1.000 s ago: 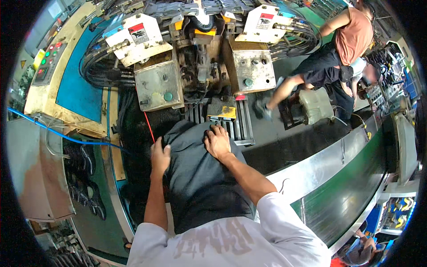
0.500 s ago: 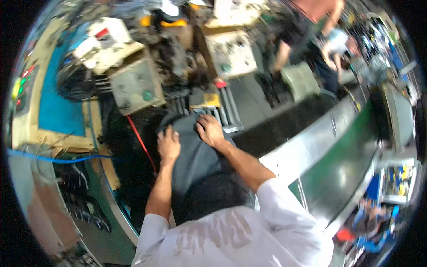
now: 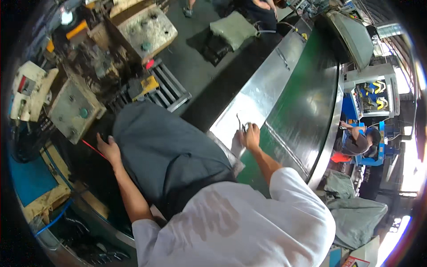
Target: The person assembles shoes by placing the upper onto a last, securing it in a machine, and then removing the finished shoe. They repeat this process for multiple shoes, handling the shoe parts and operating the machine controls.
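Note:
My right hand (image 3: 251, 137) is over the bright metal ledge (image 3: 231, 116) to the right of my legs. Its fingers are closed around a small dark metal hand tool (image 3: 239, 121) with a thin curved end; the grip hides most of it, so I cannot tell its exact kind. Beside my left knee, my left hand (image 3: 110, 150) has its thumb and fingers apart and holds nothing. Dark grey trousers (image 3: 153, 140) cover my bent legs between the two hands.
A green conveyor belt (image 3: 296, 113) runs beyond the ledge. Ahead stand oily machinery, two box-shaped metal blocks and a roller frame (image 3: 171, 91). A red cord (image 3: 94, 149) passes by my left hand. Another person (image 3: 356, 142) is at the far right, near a blue frame.
My view has turned right. Both hands have left my lap: the right went out to the metal ledge and took hold of a small tool, the left moved outward beside my knee.

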A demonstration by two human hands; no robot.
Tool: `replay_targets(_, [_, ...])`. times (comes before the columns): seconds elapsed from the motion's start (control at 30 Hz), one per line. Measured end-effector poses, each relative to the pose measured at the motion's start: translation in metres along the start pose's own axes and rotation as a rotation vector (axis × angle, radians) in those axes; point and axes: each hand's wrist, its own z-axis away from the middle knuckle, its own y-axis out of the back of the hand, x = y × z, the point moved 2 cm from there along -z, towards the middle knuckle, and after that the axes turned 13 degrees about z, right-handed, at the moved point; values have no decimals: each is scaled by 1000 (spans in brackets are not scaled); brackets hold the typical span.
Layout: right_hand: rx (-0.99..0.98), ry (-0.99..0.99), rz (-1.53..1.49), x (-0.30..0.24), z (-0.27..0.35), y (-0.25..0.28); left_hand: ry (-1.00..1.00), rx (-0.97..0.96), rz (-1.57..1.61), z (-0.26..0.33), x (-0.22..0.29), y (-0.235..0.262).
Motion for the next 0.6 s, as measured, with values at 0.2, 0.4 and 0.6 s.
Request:
replay_targets(0.2, [95, -92, 21, -40, 11, -1, 65, -328, 176, 46, 39, -54])
replay_targets(0.4, [-269, -412, -1082, -66, -33, 1, 49, -284, 222, 0, 98, -11])
replay_targets(0.6, [-1053, -403, -1788, -232, -76, 124, -174, 27, 452, -122, 152, 53])
